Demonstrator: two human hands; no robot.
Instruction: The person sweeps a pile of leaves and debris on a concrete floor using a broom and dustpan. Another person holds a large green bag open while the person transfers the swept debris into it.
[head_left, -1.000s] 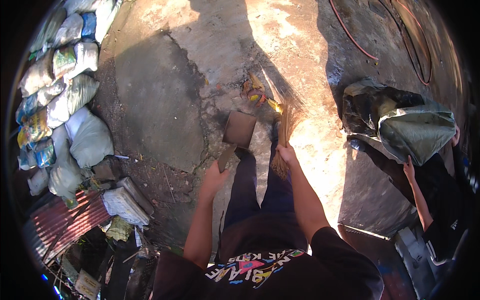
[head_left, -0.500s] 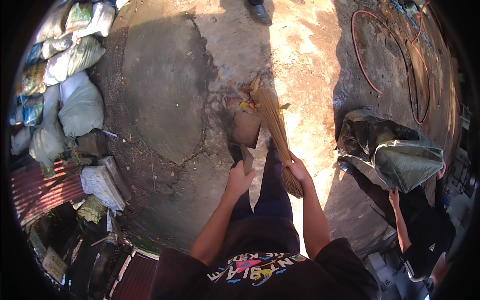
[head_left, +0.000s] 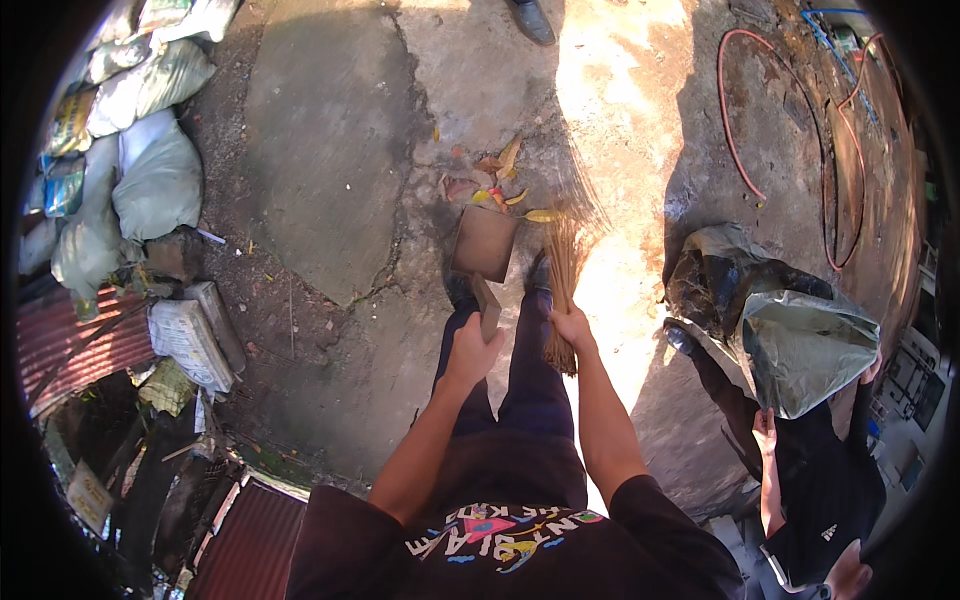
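My left hand (head_left: 472, 354) is wrapped round the handle of a brown dustpan (head_left: 484, 243), which rests low over the concrete in front of my feet. My right hand (head_left: 573, 328) grips a stick broom (head_left: 562, 265) near its thick bound end. The broom's thin bristles fan away from me, blurred at the tips, to the right of the pan. Dry and yellow leaves (head_left: 490, 190) lie just beyond the pan's far edge. One yellow leaf (head_left: 543, 215) sits between the pan and the bristles.
At right a co-worker (head_left: 825, 500) holds a large green-grey sack (head_left: 810, 345) by its rim. A red hose (head_left: 728, 120) curls on the ground behind it. Stuffed sacks (head_left: 160, 185) are piled at left, above corrugated metal (head_left: 90, 335). Another person's shoe (head_left: 533, 22) shows at the far edge.
The broom has swung right, off the leaves, and its bristles have spread. More leaves now show beyond the pan. The dustpan stays in nearly the same place.
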